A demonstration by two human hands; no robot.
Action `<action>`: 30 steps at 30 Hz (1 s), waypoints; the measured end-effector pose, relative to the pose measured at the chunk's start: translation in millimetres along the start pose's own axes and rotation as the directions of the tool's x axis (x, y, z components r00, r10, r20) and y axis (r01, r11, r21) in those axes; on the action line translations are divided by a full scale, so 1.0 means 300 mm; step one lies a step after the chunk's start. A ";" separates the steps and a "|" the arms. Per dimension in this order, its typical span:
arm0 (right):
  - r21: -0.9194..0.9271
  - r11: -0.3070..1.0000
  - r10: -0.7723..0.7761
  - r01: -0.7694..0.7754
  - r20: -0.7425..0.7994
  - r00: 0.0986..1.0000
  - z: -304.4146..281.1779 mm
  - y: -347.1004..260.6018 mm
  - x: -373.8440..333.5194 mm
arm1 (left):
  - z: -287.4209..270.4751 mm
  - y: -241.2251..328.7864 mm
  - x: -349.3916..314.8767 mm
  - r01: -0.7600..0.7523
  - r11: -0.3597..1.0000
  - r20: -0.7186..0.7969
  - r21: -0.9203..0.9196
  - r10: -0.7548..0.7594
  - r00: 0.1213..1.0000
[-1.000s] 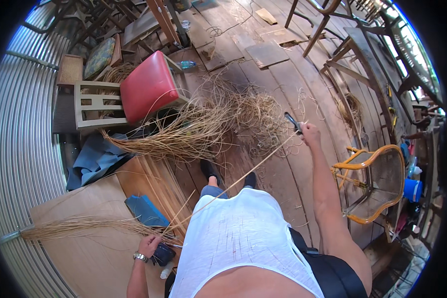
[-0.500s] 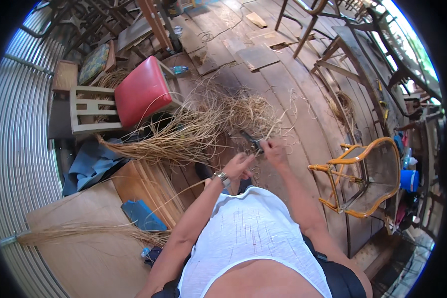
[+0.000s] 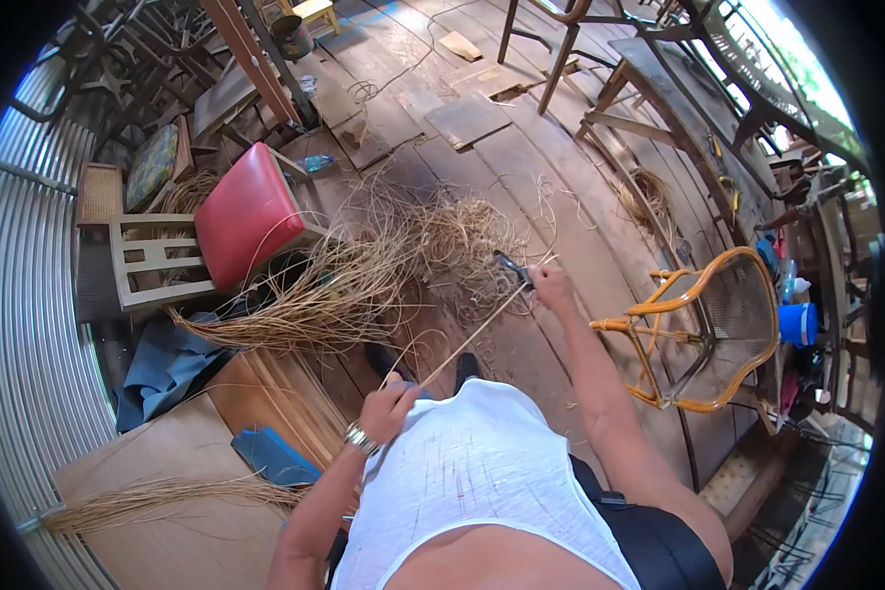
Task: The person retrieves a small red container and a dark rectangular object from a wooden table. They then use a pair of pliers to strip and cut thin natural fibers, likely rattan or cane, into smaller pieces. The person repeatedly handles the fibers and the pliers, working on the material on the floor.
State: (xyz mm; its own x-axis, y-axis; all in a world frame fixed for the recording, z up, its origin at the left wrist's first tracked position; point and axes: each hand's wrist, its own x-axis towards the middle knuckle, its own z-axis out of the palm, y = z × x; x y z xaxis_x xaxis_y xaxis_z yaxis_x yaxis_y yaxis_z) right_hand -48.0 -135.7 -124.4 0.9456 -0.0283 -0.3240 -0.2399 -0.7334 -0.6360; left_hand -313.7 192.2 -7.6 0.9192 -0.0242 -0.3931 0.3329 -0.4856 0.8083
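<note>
A long pale rattan strand (image 3: 477,331) runs taut between my two hands, slanting up to the right. My left hand (image 3: 391,408), with a metal watch on its wrist, is closed around the strand close to my white shirt. Farther out, my right hand (image 3: 553,287) is closed on a small dark hand tool (image 3: 509,265), whose exact kind is unclear. The strand meets that tool, and a short end sticks out past my right fist. Beyond my hands, a heap of thin shavings and curled strands (image 3: 472,231) lies on the plank floor.
A long rattan bundle (image 3: 265,320) lies left of my feet, beside an overturned chair with a red seat (image 3: 251,216). More strands (image 3: 167,501) lie on a plywood board (image 3: 167,457) near a blue block (image 3: 275,455). An orange-framed chair (image 3: 713,329) stands right; a workbench (image 3: 698,128) is behind it.
My hands have moved apart: the left has drawn back toward my body along the strand, while the right has shifted slightly outward with the dark tool. The strand now stretches between them.
</note>
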 end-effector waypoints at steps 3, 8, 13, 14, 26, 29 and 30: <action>0.032 0.999 0.035 -0.035 0.007 0.999 -0.096 -0.004 0.055 | -0.141 -0.051 -0.202 0.166 0.984 0.012 0.060 -0.167 0.986; 0.089 0.984 0.157 -0.154 -0.031 0.987 -0.309 -0.003 0.156 | -0.376 -0.209 -0.590 0.303 0.929 -0.074 0.215 -0.294 0.953; 0.187 0.956 0.268 -0.224 -0.258 0.928 -0.563 0.120 0.307 | -0.558 -0.747 -1.143 0.568 0.628 -0.318 0.532 -0.474 0.821; 0.163 0.966 0.238 -0.200 -0.264 0.935 -0.638 0.137 0.321 | -0.582 -0.827 -1.262 0.658 0.462 -0.379 0.594 -0.561 0.736; 0.269 0.963 -0.156 0.021 0.493 0.856 0.066 -0.490 -0.380 | 0.030 -0.032 0.107 0.010 0.999 0.056 0.036 -0.012 0.998; 0.300 0.894 -0.437 0.333 0.420 0.795 0.182 -0.397 -0.407 | 0.046 0.062 0.204 -0.028 0.984 0.095 -0.174 0.045 0.994; 0.306 0.916 -0.375 0.258 0.427 0.823 0.167 -0.362 -0.386 | 0.004 0.035 0.202 0.016 0.982 0.170 -0.191 0.017 0.985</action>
State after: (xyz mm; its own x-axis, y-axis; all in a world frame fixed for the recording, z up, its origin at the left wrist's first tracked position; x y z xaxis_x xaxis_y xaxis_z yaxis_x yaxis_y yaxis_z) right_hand -142.5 -18.8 -52.9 0.7740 0.5418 -0.3277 -0.0431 -0.4714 -0.8809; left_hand -254.7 184.5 -23.3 0.8754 -0.1811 -0.4481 0.3815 -0.3104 0.8707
